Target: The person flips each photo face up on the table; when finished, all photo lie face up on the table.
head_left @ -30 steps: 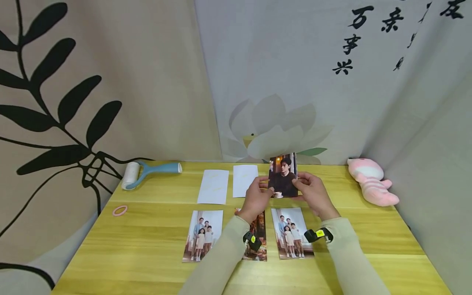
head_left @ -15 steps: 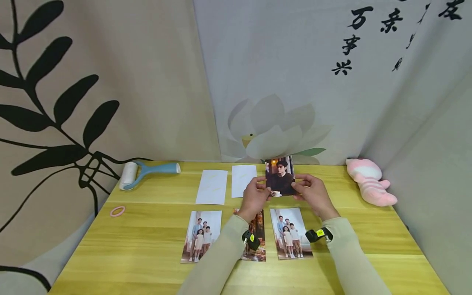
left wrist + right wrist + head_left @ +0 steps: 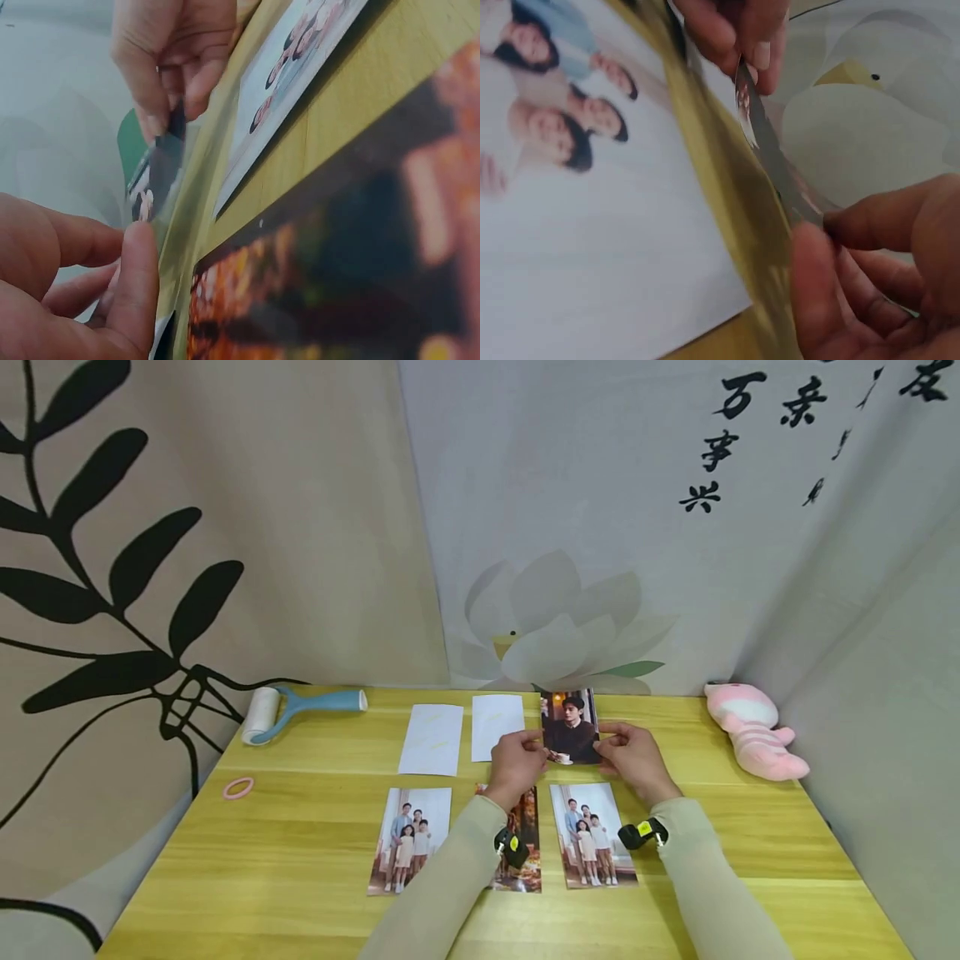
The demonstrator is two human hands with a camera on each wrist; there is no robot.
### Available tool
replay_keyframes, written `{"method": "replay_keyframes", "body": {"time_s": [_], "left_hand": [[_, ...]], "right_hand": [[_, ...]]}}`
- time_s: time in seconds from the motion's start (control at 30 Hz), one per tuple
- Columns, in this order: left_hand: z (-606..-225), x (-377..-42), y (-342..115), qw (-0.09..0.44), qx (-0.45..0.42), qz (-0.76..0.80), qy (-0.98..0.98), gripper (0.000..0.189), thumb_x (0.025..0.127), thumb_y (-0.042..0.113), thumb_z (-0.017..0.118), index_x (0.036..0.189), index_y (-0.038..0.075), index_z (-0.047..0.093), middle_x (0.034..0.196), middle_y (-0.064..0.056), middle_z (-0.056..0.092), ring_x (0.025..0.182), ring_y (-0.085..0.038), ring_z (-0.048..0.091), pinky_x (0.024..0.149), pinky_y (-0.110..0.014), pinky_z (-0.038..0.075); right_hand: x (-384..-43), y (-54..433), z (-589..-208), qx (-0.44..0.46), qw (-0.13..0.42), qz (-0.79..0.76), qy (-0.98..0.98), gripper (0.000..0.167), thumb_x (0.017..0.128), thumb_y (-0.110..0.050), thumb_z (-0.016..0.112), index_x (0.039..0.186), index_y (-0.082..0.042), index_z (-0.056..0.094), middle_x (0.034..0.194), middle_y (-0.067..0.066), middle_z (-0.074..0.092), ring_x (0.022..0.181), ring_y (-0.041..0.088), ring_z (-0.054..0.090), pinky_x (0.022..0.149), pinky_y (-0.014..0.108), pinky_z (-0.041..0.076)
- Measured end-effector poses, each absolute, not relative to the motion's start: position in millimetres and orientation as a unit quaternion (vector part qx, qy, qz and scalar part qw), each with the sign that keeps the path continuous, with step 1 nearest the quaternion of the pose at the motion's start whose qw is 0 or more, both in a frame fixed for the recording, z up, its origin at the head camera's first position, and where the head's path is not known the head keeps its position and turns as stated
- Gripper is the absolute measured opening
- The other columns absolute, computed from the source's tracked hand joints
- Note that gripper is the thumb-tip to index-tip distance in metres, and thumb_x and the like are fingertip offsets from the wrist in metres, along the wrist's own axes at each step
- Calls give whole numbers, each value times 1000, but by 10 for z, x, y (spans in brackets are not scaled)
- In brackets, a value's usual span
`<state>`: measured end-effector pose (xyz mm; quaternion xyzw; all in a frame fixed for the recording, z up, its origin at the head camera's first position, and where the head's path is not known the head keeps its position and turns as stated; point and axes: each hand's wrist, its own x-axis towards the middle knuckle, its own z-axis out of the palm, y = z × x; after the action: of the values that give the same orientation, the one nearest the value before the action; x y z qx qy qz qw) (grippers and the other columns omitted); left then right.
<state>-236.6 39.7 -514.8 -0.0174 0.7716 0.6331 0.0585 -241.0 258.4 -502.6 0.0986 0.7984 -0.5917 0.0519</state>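
Left of the plush toy [image 3: 757, 731], the left hand [image 3: 517, 766] pinches the left edge of the portrait photo [image 3: 568, 737] while the right hand [image 3: 637, 762] pinches its right edge. The photo's long axis runs away from the person, the pictured head at the far end, the cup at the near end; the wrist views show it bowed. Whether it touches the tabletop [image 3: 300, 843] cannot be told. Farther left of the toy lie two white cards [image 3: 431, 740].

From the head view, the left hand [image 3: 517, 766] hides a white card's [image 3: 495, 718] corner.
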Motion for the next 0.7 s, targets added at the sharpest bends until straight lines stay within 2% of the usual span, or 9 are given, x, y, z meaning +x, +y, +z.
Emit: {"method": "replay_keyframes", "body": {"time_s": [0.27, 0.5, 0.7], "left_hand": [[-5090, -2352, 383, 55, -26, 600, 798, 34, 98, 10, 71, 131, 4, 74, 97, -3, 79, 71, -9, 72, 58, -23, 54], [-5094, -2310, 361, 78, -18, 592, 802, 40, 99, 16, 73, 136, 4, 71, 101, -5, 79, 73, -10, 72, 62, -26, 56], [-5068, -2322, 339, 86, -5, 583, 808, 47, 100, 22, 71, 143, 3, 66, 104, -5, 80, 75, -10, 72, 61, -26, 54]], "right_hand": [[-2459, 2588, -5120, 103, 27, -534, 839, 36, 96, -8, 75, 131, 0, 69, 99, 12, 72, 67, 15, 63, 55, 25, 55], [-2432, 2553, -5155, 111, 10, -488, 866, 38, 95, -11, 77, 130, 1, 70, 110, 19, 73, 68, 15, 66, 57, 27, 58], [-2414, 2497, -5111, 122, 7, -478, 870, 40, 96, -14, 76, 133, 0, 68, 119, 22, 71, 76, 19, 67, 60, 27, 59]]}}
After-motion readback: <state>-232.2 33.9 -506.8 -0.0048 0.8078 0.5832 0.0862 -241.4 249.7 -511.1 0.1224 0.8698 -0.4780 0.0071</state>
